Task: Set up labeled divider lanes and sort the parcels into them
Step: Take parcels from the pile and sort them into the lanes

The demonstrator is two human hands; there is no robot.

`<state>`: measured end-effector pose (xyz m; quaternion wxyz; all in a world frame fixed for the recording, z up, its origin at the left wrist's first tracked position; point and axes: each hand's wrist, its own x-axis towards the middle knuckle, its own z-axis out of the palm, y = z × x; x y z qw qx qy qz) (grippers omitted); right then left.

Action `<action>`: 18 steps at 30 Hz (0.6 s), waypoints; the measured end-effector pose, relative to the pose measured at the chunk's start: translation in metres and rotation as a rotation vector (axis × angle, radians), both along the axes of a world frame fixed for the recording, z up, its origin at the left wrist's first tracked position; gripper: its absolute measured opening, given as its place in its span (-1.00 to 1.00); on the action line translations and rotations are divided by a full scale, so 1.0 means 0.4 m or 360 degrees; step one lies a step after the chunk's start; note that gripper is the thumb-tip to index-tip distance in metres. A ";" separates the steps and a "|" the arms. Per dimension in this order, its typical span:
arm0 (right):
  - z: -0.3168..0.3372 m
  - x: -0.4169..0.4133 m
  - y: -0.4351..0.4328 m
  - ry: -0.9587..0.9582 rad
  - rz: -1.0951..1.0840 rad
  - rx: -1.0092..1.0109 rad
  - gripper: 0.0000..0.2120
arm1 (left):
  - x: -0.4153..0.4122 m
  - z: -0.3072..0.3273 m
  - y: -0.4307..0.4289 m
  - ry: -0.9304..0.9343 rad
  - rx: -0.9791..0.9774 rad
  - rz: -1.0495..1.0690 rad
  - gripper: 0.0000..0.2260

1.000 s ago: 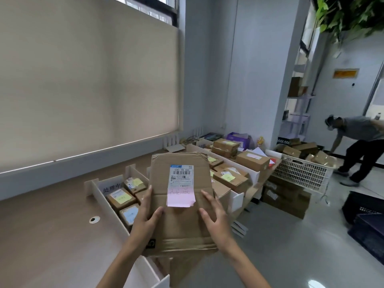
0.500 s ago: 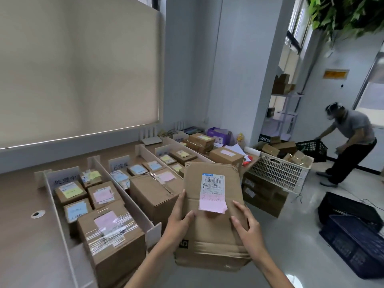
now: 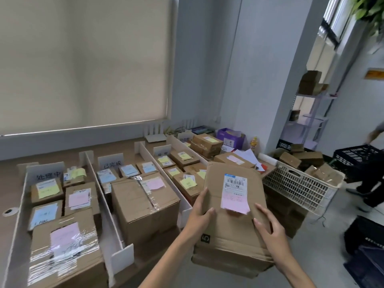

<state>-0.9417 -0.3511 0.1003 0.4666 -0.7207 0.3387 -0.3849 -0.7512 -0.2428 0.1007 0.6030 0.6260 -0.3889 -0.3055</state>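
left hand (image 3: 200, 215) and right hand (image 3: 270, 232) grip the side edges of a flat cardboard parcel (image 3: 230, 242), thumbs on top, low in the frame, right of centre. a pink note (image 3: 234, 203) is stuck on it. boxes (image 3: 143, 206) sit between white dividers (image 3: 122, 257) to the left.

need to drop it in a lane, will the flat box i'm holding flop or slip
Probably stiff: the box lies flat. Likely light: left hand and right hand grip only its sides. The pink note curls; may peel.
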 end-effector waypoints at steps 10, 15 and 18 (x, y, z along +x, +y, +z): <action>0.047 0.139 -0.239 0.0030 0.0396 -0.0067 -0.65 | 0.069 0.039 -0.113 0.0030 -0.0023 0.0380 -0.44; 0.069 0.194 -0.306 0.0030 0.0635 -0.0083 -0.66 | 0.051 0.062 -0.119 0.0016 -0.0028 0.0584 -0.41; 0.062 0.200 -0.353 0.0068 0.0770 -0.0069 -0.66 | 0.013 0.069 -0.132 0.0065 -0.0039 0.0707 -0.42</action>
